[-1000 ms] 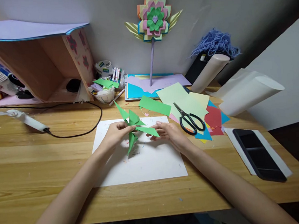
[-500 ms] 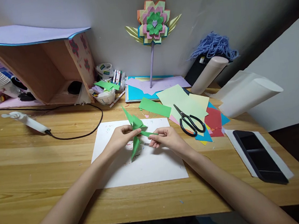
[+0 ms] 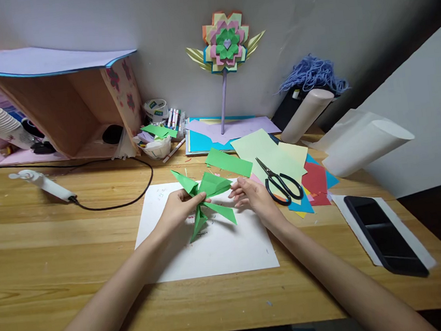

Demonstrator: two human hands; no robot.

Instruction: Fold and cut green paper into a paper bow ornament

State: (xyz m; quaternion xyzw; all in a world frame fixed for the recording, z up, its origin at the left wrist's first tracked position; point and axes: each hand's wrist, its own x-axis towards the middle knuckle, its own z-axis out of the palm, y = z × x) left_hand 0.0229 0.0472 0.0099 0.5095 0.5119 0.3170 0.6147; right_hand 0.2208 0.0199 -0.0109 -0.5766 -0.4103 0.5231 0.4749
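Note:
My left hand (image 3: 181, 208) pinches a folded green paper flower (image 3: 214, 184) near its middle, thumb on top. Several pointed petals spread out from the pinch, two of them toward the right. My right hand (image 3: 252, 196) is beside the upper right petal's tip, fingers apart and slightly curled; whether a fingertip touches the paper I cannot tell. Under both hands lies a white sheet (image 3: 229, 255) with small coloured marks. Just behind the flower is a flat green paper strip (image 3: 228, 162).
Black-handled scissors (image 3: 280, 180) rest on coloured paper to the right, near a phone (image 3: 385, 235). A corded white glue gun (image 3: 45, 186) lies left. Behind stand a cardboard box (image 3: 120, 99), a small scrap-filled tub (image 3: 157, 149) and a paper flower on a stem (image 3: 224, 102).
My right hand held the lower right petal half a second ago and has let go, moving up and right. The green flower has turned in my left hand, its upper right petal spread wider.

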